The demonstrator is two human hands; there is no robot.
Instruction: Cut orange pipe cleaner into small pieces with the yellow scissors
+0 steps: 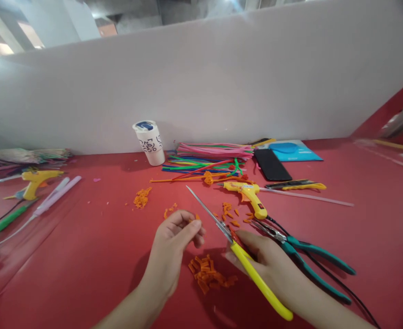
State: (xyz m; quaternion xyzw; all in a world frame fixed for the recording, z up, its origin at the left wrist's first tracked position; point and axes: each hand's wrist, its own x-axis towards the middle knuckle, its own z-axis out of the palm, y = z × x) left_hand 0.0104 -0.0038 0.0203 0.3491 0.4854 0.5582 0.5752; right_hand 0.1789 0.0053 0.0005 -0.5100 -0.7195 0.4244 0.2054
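My left hand is closed in a pinch around a small orange piece, of which only the tip shows. In my right hand is a pair of scissors with yellow and red handles, its blades pointing up and left, just right of my left fingers. Below and between the hands lies a pile of cut orange pieces. Several pointed orange bits are scattered beyond the scissors. Further left sit a heap of fine orange trimmings and a few crumbs.
A yellow glue gun, green-handled pliers and a utility knife lie to the right, near a black phone. Colourful pipe cleaners and a white tumbler stand along the white partition. Another glue gun is left.
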